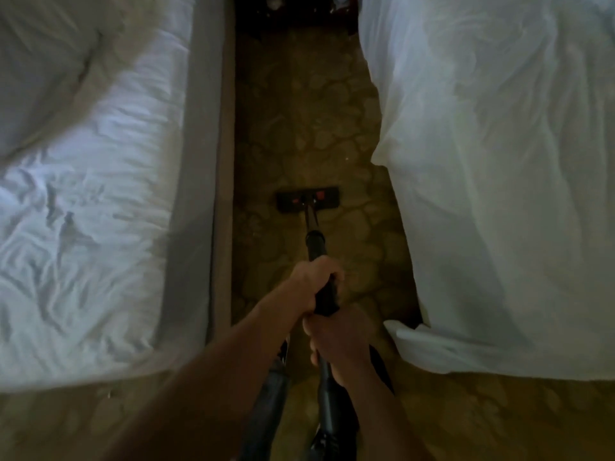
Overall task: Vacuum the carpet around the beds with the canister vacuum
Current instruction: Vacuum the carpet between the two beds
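Note:
A black vacuum wand (315, 242) runs forward from my hands down to a flat black floor head (308, 198) with two red pedals, lying on the patterned brown carpet (306, 111) in the narrow aisle between two beds. My left hand (314, 281) grips the wand higher up. Just behind it, my right hand (339, 344) grips the handle end. The dark hose (324, 407) trails down toward my feet. The canister itself is out of sight.
The left bed (83, 194) has wrinkled white sheets and a grey base rail (213, 161) along the aisle. White bedding of the right bed (499, 194) hangs down to the carpet. A dark piece of furniture (296, 11) closes the aisle's far end.

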The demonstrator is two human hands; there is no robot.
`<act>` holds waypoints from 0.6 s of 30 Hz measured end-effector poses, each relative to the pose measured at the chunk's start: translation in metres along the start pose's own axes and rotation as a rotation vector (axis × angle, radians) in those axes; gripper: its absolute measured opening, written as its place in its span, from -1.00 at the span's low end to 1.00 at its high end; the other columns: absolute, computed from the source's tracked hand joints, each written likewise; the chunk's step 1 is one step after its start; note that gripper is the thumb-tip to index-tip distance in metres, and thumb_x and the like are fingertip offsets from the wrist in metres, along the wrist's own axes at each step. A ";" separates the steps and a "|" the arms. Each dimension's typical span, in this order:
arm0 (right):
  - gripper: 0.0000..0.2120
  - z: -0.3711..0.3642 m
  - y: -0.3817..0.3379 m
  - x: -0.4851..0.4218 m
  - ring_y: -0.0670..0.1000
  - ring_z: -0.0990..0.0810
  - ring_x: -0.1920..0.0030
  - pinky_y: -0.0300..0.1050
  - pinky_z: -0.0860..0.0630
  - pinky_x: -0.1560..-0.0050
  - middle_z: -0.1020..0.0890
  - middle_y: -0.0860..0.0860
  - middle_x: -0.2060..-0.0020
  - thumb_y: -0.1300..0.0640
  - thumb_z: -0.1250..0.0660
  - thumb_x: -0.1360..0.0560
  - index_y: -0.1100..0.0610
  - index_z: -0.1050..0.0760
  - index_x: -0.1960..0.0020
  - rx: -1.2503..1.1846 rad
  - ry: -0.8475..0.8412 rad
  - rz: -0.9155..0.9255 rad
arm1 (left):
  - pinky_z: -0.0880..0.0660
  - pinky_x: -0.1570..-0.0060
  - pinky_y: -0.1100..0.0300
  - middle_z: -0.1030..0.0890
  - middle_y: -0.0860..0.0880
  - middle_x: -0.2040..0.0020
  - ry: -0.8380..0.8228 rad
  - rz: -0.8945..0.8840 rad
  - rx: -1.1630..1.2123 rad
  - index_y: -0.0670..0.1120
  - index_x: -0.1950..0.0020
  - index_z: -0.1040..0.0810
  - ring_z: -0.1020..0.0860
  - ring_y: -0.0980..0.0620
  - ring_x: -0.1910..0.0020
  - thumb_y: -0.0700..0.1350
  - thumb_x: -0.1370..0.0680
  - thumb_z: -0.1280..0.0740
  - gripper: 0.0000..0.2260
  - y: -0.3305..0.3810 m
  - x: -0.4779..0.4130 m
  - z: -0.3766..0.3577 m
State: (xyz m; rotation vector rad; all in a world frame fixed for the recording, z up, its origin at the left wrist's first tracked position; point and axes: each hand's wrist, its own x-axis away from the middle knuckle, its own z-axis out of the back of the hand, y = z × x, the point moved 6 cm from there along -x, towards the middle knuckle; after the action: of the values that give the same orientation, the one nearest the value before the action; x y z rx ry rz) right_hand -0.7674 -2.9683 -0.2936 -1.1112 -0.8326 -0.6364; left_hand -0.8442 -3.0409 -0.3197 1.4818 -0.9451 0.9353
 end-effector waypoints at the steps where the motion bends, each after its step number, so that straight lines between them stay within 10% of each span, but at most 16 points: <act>1: -0.77 -0.002 0.006 0.004 0.18 -0.54 0.36 0.12 -0.57 0.20 -0.53 0.00 0.58 0.16 -0.37 -0.50 0.15 -0.49 0.32 0.006 -0.010 0.014 | -0.47 0.42 0.14 -0.49 -0.10 0.41 0.016 -0.026 0.007 -0.16 0.24 -0.45 -0.48 -0.05 0.47 -0.35 -0.45 -0.33 -0.87 -0.006 0.006 0.001; 18: -0.84 -0.078 0.076 0.066 0.04 -0.48 0.58 -0.11 -0.43 0.44 -0.53 0.06 0.52 0.16 -0.40 -0.44 0.19 -0.53 0.29 -0.043 -0.018 0.005 | -0.46 0.36 0.12 -0.49 -0.13 0.35 0.123 -0.069 0.071 -0.21 0.23 -0.49 -0.47 -0.06 0.42 -0.35 -0.44 -0.32 -0.91 -0.109 0.053 0.070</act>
State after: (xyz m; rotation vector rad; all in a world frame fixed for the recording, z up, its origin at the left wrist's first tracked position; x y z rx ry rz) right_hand -0.6507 -3.0191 -0.2930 -1.1591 -0.8349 -0.6427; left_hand -0.7192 -3.1045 -0.3178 1.4890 -0.7741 1.0064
